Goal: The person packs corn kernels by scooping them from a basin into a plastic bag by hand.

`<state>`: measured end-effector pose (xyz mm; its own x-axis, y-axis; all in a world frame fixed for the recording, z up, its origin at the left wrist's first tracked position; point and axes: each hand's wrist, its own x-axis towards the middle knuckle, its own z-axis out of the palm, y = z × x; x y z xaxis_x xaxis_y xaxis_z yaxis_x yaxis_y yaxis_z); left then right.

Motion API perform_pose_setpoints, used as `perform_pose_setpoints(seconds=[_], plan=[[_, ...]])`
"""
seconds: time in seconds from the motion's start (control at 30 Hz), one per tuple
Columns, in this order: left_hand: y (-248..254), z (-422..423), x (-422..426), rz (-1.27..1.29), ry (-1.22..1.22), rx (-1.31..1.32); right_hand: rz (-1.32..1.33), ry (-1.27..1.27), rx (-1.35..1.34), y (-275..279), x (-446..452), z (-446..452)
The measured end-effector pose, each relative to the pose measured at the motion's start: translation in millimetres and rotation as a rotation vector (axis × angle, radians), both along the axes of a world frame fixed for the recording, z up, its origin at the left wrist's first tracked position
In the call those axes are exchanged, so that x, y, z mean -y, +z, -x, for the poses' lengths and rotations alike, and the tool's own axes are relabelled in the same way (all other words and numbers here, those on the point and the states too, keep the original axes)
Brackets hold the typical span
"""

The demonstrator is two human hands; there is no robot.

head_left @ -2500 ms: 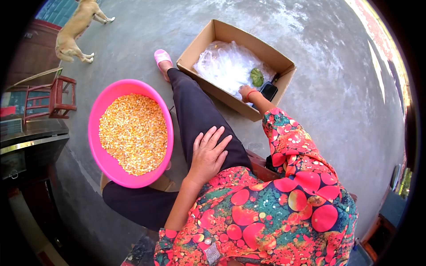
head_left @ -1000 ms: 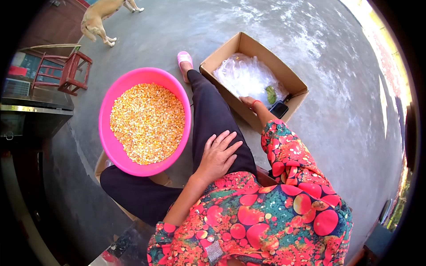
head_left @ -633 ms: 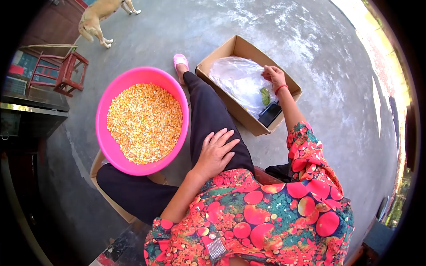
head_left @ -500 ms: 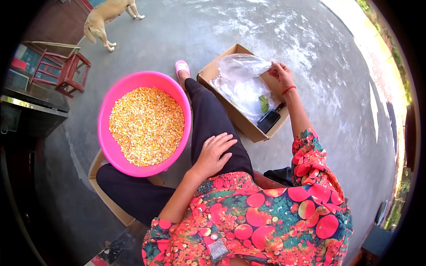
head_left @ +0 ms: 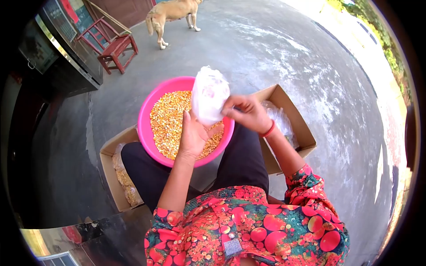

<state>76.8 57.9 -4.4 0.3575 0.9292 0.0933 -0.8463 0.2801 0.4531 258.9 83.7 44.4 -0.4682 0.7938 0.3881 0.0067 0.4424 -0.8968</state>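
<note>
A white translucent plastic bag (head_left: 209, 95) hangs above the right part of a pink basin (head_left: 143, 119) of yellow corn kernels (head_left: 171, 122). My right hand (head_left: 249, 113) pinches the bag's right edge. Below the bag is my left hand (head_left: 197, 135), palm up with its fingers spread, the bag's lower end at its fingers. Beside my right leg, a cardboard box (head_left: 293, 108) holds more clear plastic bags (head_left: 279, 122), partly hidden by my right forearm.
Another cardboard box (head_left: 108, 166) at the left holds filled bags (head_left: 125, 179) of corn. A tan dog (head_left: 173, 12) stands at the top, with a red wooden chair (head_left: 116, 46) to its left. A dark cabinet (head_left: 66, 66) is at the far left.
My right hand has brought a plastic bag out of the right box and over the basin. My left hand has left my thigh and come up under the bag. The view has shifted.
</note>
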Motion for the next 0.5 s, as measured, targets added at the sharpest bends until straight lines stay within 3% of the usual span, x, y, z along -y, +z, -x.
perform_pose_setpoints(seconds=[0.07, 0.13, 0.2, 0.3, 0.4, 0.5], plan=[[-14.9, 27.1, -14.8, -0.077, 0.19, -0.273, -0.201, 0.138, 0.15, -17.4, 11.3, 32.4], [-28.6, 53.5, -23.3, 0.002, 0.371, -0.486, 0.01, 0.302, 0.306, -35.9, 24.8, 49.5], [-36.7, 77.2, -22.7, 0.138, 0.351, -0.43, 0.072, 0.389, 0.296, -55.0, 28.8, 54.6], [-47.7, 97.6, -24.5, 0.021, 0.415, -0.57, -0.011, 0.273, 0.297, -60.1, 9.0, 47.9], [-50.4, 107.4, -15.1, -0.1, 0.222, -0.735, 0.36, 0.009, -0.024, -42.8, -6.7, 49.2], [-58.5, 100.7, -12.4, -0.14, 0.168, -0.766, 0.428, -0.024, -0.159, -18.1, -13.2, 65.1]])
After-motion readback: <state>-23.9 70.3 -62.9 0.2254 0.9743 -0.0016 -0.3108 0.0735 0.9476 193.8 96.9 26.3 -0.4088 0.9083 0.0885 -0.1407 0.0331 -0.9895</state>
